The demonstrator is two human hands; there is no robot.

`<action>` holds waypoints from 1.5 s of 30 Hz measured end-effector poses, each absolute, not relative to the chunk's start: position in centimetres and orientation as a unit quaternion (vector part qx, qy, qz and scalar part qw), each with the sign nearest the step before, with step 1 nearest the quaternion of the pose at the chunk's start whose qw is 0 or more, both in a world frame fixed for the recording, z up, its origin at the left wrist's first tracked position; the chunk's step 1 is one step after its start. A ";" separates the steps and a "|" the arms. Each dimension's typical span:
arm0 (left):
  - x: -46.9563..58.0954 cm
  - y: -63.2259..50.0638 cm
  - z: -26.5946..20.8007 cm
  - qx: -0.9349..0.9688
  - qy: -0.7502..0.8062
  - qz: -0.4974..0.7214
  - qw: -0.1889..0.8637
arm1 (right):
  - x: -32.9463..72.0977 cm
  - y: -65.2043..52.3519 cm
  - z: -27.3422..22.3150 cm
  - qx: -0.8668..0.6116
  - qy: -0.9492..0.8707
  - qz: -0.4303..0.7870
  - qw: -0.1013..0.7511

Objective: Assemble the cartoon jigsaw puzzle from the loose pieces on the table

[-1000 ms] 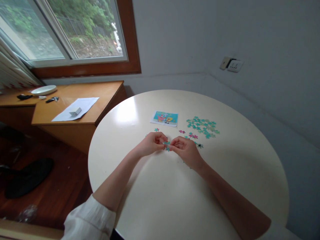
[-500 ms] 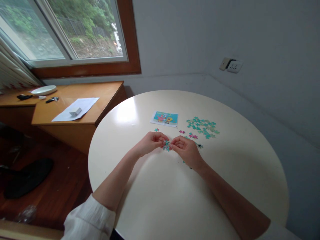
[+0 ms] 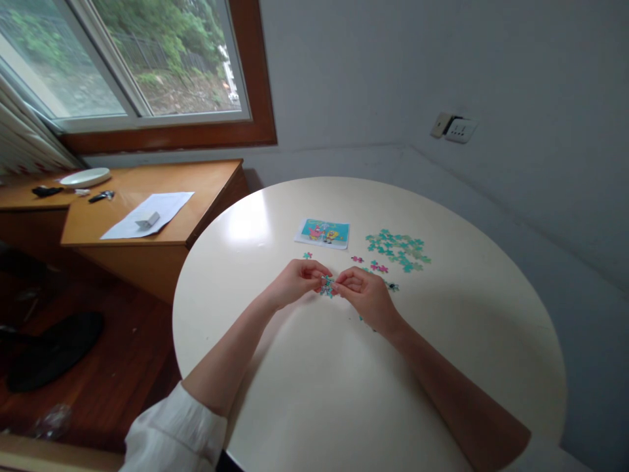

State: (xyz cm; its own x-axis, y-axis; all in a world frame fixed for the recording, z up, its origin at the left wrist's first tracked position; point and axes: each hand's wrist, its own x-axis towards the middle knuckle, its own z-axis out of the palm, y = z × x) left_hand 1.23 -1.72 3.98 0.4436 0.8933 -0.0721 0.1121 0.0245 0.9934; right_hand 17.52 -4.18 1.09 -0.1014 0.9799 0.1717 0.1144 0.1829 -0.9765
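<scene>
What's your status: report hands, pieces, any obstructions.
Left hand, right hand pinching puzzle pieces between them. Teal pieces loose, farther right. Picture card beyond hands, not obstructing.

I take this for a room in a home, though a small office would fit too. At the upper left I have a wood-framed window [image 3: 187, 72] with trees [image 3: 171, 39] outside, and a curtain [image 3: 22, 128] at the left edge. Below are a desk [image 3: 201, 176] with a plate [image 3: 86, 177] and a dark wood floor [image 3: 142, 373]; mid-frame, my round table [image 3: 304, 393] bears puzzle pieces [image 3: 400, 248].
</scene>
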 end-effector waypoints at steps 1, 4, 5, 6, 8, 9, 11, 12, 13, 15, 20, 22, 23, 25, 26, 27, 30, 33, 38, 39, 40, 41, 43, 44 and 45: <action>1.3 -1.8 4.0 0.613 0.409 0.333 0.588 | 17.5 -4.2 1.1 -0.462 -0.596 0.441 0.487; 1.4 -1.8 4.1 0.610 0.405 0.334 0.593 | 17.5 -4.3 1.2 -0.467 -0.600 0.433 0.484; 1.5 -1.9 4.1 0.611 0.404 0.334 0.593 | 17.5 -4.3 1.3 -0.468 -0.601 0.432 0.483; 1.5 -1.9 4.1 0.612 0.404 0.332 0.593 | 17.5 -4.3 1.3 -0.468 -0.601 0.433 0.481; 1.6 -1.9 4.0 0.616 0.404 0.327 0.592 | 17.5 -4.4 1.3 -0.465 -0.603 0.440 0.476; 1.6 -1.9 3.9 0.618 0.403 0.325 0.592 | 17.5 -4.4 1.2 -0.463 -0.604 0.445 0.473; 1.6 -1.9 3.8 0.620 0.399 0.322 0.594 | 17.7 -4.3 1.0 -0.454 -0.608 0.455 0.466; 1.5 -1.9 3.8 0.622 0.396 0.321 0.595 | 17.8 -4.2 1.0 -0.452 -0.611 0.455 0.465; 1.5 -1.9 3.8 0.623 0.394 0.318 0.596 | 17.9 -4.0 0.9 -0.451 -0.613 0.451 0.465; 1.5 -2.0 3.8 0.624 0.390 0.308 0.603 | 18.2 -3.8 0.9 -0.455 -0.617 0.434 0.473; 1.6 -2.4 4.0 0.624 0.377 0.252 0.637 | 18.9 -3.1 1.2 -0.468 -0.615 0.381 0.507; 1.8 -2.6 3.9 0.625 0.373 0.238 0.643 | 19.2 -3.0 1.3 -0.476 -0.617 0.366 0.509; 2.0 -2.7 3.9 0.627 0.372 0.233 0.643 | 19.3 -2.9 1.3 -0.479 -0.618 0.364 0.505; 2.3 -2.8 3.7 0.635 0.373 0.228 0.637 | 19.5 -2.9 1.4 -0.481 -0.628 0.373 0.485; 2.4 -2.9 3.7 0.640 0.373 0.226 0.633 | 19.5 -2.9 1.5 -0.480 -0.635 0.382 0.469; 2.5 -2.9 3.6 0.644 0.372 0.225 0.630 | 19.6 -3.0 1.6 -0.477 -0.644 0.393 0.451; 2.6 -3.1 3.6 0.649 0.369 0.226 0.625 | 19.6 -3.2 1.9 -0.455 -0.659 0.443 0.402; 2.6 -3.1 3.6 0.646 0.369 0.230 0.627 | 19.5 -3.6 2.3 -0.435 -0.660 0.493 0.364; 2.6 -3.1 3.4 0.650 0.353 0.218 0.637 | 19.4 -4.1 2.7 -0.419 -0.670 0.525 0.316; 2.6 -3.1 3.4 0.651 0.350 0.216 0.638 | 19.4 -4.1 2.7 -0.415 -0.672 0.530 0.309; 2.6 -3.1 3.3 0.651 0.348 0.215 0.639 | 19.4 -4.2 2.7 -0.411 -0.673 0.535 0.303; 2.6 -3.2 3.3 0.652 0.348 0.214 0.639 | 19.4 -4.2 2.7 -0.407 -0.674 0.540 0.298; 2.7 -3.3 3.3 0.652 0.351 0.209 0.640 | 19.5 -4.2 2.7 -0.400 -0.676 0.547 0.289; 2.7 -3.3 3.3 0.650 0.353 0.206 0.640 | 19.6 -4.2 2.7 -0.398 -0.678 0.549 0.285; 2.8 -3.4 3.3 0.648 0.355 0.205 0.642 | 19.7 -4.2 2.7 -0.396 -0.681 0.549 0.279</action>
State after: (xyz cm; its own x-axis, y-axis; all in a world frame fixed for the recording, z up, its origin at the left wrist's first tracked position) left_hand 2.79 -3.35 3.30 0.6646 0.7228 -0.1893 0.1967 0.0751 0.9776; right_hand 19.65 -4.23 2.71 -0.5300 0.8462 -0.0557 0.2335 0.0825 -0.9689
